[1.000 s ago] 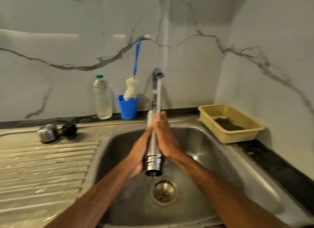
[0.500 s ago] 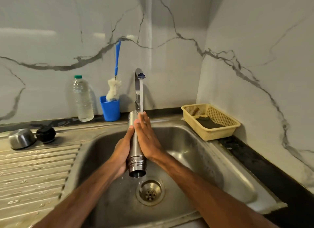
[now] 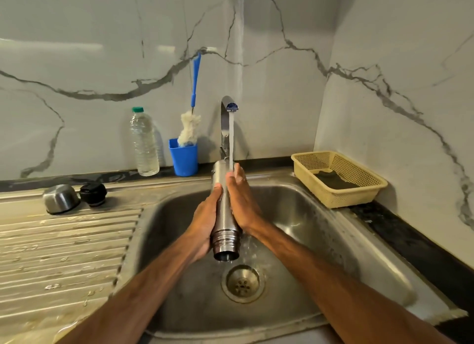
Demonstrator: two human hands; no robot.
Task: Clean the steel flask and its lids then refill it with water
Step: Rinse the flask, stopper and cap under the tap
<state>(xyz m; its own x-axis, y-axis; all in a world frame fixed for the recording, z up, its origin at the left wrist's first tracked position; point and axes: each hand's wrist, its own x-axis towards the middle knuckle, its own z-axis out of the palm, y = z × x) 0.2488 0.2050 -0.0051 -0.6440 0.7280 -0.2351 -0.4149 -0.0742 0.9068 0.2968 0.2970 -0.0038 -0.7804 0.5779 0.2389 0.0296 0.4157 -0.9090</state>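
Observation:
The steel flask (image 3: 222,202) is held upside down over the sink (image 3: 295,215), its open threaded mouth pointing at the drain (image 3: 243,283). My left hand (image 3: 205,223) grips the flask's left side. My right hand (image 3: 239,200) lies flat with straight fingers against its right side. Water runs from the tap (image 3: 228,107) onto my right fingertips and the flask's base. The steel cup lid (image 3: 61,198) and the black stopper lid (image 3: 93,194) sit on the drainboard at the left.
A clear water bottle (image 3: 144,142) and a blue cup (image 3: 183,157) holding a blue-handled bottle brush (image 3: 191,123) stand against the back wall. A yellow basket (image 3: 338,178) with a dark scrub pad sits right of the sink. The ribbed drainboard (image 3: 64,254) is wet.
The view has swung a little, moving the scene in frame. My hands have stayed on the inverted flask under the stream, my right palm still flat along its side.

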